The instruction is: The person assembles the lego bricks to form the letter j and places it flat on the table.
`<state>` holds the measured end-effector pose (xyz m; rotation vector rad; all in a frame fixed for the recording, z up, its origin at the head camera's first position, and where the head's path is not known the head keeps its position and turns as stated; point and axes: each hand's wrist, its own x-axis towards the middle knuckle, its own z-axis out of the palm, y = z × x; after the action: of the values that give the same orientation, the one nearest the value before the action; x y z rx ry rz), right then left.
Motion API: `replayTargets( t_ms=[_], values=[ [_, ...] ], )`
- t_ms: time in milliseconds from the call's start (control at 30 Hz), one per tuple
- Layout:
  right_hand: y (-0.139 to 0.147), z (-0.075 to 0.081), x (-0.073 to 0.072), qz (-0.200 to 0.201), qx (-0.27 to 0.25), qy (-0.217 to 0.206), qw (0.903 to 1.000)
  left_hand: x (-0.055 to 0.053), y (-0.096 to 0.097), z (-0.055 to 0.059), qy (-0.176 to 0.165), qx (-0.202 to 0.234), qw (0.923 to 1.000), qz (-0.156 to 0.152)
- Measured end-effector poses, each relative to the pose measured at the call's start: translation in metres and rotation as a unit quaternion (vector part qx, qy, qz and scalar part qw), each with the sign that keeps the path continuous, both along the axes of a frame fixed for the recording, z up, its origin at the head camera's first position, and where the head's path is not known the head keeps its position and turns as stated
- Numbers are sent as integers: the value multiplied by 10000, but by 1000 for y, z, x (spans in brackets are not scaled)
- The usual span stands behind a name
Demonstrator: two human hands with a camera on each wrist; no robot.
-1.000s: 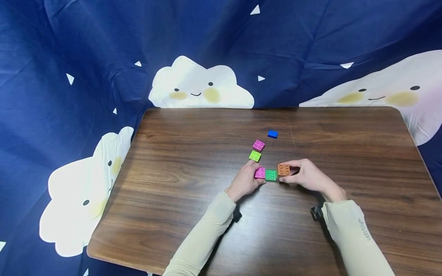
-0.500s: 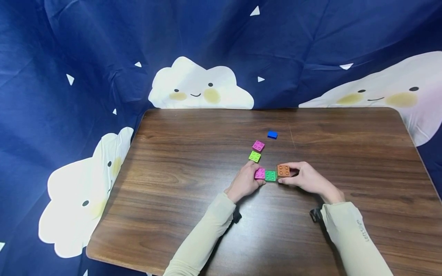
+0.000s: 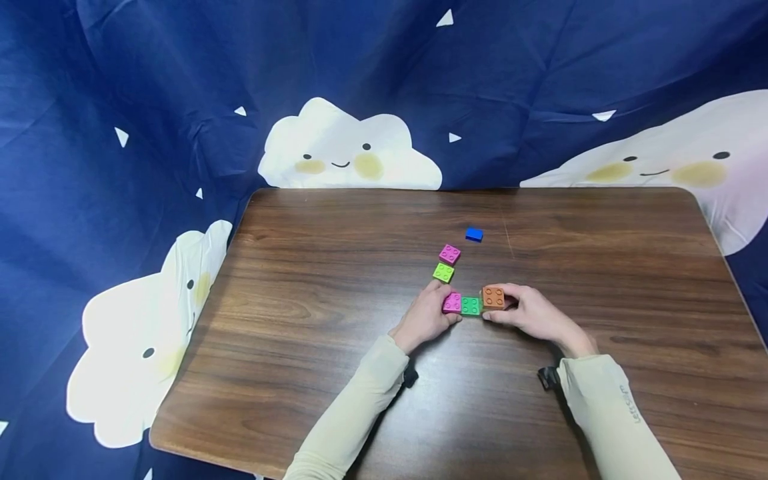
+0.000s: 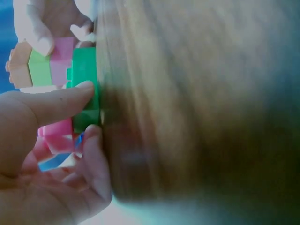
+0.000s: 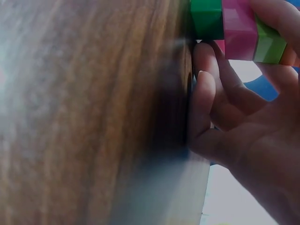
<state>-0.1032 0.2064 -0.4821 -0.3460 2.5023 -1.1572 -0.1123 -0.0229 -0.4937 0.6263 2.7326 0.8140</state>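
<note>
My left hand point(image 3: 423, 315) pinches a green brick point(image 4: 85, 63) between thumb and fingers, low at the tabletop. A pink brick point(image 3: 453, 303) sits on the green brick's left end, also within the left hand's fingers. With thumb and fingers, my right hand point(image 3: 534, 312) grips a stack at the green brick's right end: an orange brick point(image 3: 493, 298) on top, a lime brick point(image 4: 40, 69) in the middle, a second pink brick point(image 5: 240, 30) at the bottom. That stack juts past the green brick's end in the right wrist view. Green studs show between the two pink bricks.
Beyond the left hand lie a loose lime brick point(image 3: 443, 273) and a magenta brick point(image 3: 450, 254), close together. A small blue brick point(image 3: 474, 234) lies farther back on the wooden table point(image 3: 300, 333). A blue cloud-print curtain point(image 3: 492, 80) hangs behind.
The right hand has sunk slightly toward the near side around the stack, which has shifted only a little. The left hand and the loose bricks stay where they were.
</note>
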Motion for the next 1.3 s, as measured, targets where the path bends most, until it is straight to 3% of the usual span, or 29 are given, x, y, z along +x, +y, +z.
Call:
replayTargets(
  t_ms=[233,367,533,733,867,1067,1300],
  values=[
    [0,0,1,-5,-12,-37,10000,-5,-11,15,-302,-291,9981,-449],
    [1,1,2,2,12,-47,10000,-9,-21,18,-103,-321,9993,-170],
    [1,2,1,39,19,-34,10000,-13,-25,18,84,22,9993,353],
    [1,2,0,67,31,9,10000,-15,-21,18,0,280,9981,557],
    [0,1,0,88,-28,41,9999,-18,-19,16,44,265,9982,538],
    [0,-1,0,65,-82,0,9999,-24,-16,12,217,-51,9994,270],
    [0,-2,1,43,-61,-106,9999,-25,-11,9,-106,-542,9983,177]
  ],
)
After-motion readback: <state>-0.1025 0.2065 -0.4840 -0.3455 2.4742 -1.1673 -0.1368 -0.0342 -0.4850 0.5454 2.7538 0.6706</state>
